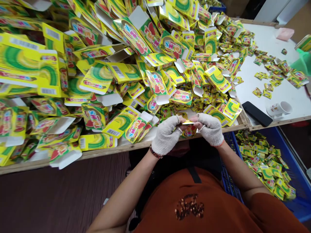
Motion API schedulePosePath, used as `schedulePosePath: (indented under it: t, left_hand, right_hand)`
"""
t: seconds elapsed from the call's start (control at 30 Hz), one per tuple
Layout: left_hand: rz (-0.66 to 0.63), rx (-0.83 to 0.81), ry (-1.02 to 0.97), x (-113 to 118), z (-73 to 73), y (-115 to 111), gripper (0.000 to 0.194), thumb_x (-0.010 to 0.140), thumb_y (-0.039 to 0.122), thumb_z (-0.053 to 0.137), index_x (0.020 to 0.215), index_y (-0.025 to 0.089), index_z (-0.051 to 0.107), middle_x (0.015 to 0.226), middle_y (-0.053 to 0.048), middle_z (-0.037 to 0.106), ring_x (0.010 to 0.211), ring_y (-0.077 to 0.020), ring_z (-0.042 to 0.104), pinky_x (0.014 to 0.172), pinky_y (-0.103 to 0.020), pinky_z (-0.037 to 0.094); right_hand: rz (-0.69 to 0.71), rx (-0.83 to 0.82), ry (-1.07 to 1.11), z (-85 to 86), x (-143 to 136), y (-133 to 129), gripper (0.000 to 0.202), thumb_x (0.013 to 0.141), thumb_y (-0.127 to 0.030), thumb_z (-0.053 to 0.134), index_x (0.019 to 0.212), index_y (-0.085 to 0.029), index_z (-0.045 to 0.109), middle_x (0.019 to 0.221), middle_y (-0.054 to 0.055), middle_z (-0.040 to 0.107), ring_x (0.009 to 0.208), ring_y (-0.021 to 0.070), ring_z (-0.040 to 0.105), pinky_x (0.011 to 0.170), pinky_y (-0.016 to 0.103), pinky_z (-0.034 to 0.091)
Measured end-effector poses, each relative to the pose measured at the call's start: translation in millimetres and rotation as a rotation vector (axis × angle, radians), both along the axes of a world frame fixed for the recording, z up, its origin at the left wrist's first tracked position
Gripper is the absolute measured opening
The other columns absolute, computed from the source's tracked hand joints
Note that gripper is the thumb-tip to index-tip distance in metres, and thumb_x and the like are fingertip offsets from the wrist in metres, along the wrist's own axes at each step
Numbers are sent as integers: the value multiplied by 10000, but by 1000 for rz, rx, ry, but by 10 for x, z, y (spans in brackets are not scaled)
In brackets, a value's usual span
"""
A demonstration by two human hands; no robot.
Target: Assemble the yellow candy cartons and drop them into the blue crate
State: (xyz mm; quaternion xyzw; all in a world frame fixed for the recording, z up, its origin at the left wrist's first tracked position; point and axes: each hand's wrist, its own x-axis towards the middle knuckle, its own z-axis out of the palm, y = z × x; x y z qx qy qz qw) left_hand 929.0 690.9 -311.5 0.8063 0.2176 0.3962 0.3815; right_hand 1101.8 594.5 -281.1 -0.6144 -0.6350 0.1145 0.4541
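Both hands wear white fingerless gloves and meet over the table's front edge. A small yellow box [188, 122] is pinched between them, seen nearly edge-on. My left hand [167, 134] closes its thumb and fingers on the box's left end. On the right end, my right hand [211, 128] does the same. Yellow and green printed boxes [123, 121] lie in a large heap to the left and behind the hands, many with white flaps open. Small wrapped packets [209, 97] lie just beyond the hands.
A black phone [257, 114] and a white mug [279, 109] stand on the white table [257, 42] at right. Below, a blue crate [293, 161] holds many filled-looking boxes [267, 165]. A wooden rim [104, 155] runs along the front edge. A green object [302, 61] is far right.
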Motion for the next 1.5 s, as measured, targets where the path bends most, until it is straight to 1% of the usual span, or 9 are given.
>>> schedulePosePath:
  t: [0.23,0.43,0.67,0.77,0.9,1.07,1.27,1.37,1.5]
  left_hand:
    - [-7,92,-48,-71,-31,-81,314,868,229,690,1173,190,629,1080,-64,732,936,-166,707,874,-291,569]
    - [-107,120,-137,-84,-57,-69,312,856,87,613,1137,203,684,1069,-62,732,991,-166,689,912,-303,553]
    - [-195,-507,-230,35,-30,-161,193,862,303,652,948,155,743,899,-85,728,818,-215,694,772,-365,574]
    - [-177,-409,-183,0,48,-115,185,838,317,686,939,176,750,960,-87,731,933,-225,686,859,-375,555]
    - [89,-126,-74,-233,146,25,232,875,322,638,1050,193,719,1143,-84,699,1046,-210,649,964,-350,502]
    - [316,42,557,-372,164,47,267,927,394,520,836,186,661,830,-71,681,822,-237,651,757,-340,487]
    - [356,9,1046,-89,233,-78,352,897,502,550,1089,207,570,960,-129,701,871,-330,683,663,-357,454]
    - [339,-69,1014,-26,205,-41,378,847,437,633,1137,217,530,987,-120,693,892,-320,681,679,-348,454]
    - [288,-273,754,-88,44,27,383,784,313,696,1120,233,530,867,-20,651,766,-205,638,666,-291,440]
  right_hand:
    - [-48,-13,-71,119,-52,-32,207,908,-363,617,883,-213,757,801,40,720,756,183,665,737,304,527]
    - [224,15,-175,157,66,-93,199,946,-280,570,997,-225,754,903,53,729,863,170,700,773,272,555]
    - [264,169,-260,-104,103,-142,344,907,-175,608,1224,-289,682,940,38,707,824,150,684,706,244,557]
    - [152,123,-127,-186,62,-137,256,900,-207,616,1118,-288,723,900,28,704,798,158,671,726,281,557]
    - [-153,112,379,-75,228,-309,290,883,-527,622,1037,-298,712,895,36,709,759,191,663,675,335,547]
    - [-157,142,736,127,487,-509,578,925,-753,244,1059,-376,662,705,16,637,493,146,512,467,287,404]
    - [-68,-315,208,-131,88,183,275,861,-480,634,861,-212,694,829,55,643,758,198,637,712,336,517]
    - [-183,-531,-243,-251,-93,540,248,858,-364,620,1031,-201,693,1118,115,611,970,254,634,874,380,506]
    - [-262,-707,-386,-235,-161,653,383,828,-354,630,1192,-233,642,1274,143,524,958,272,651,849,385,507]
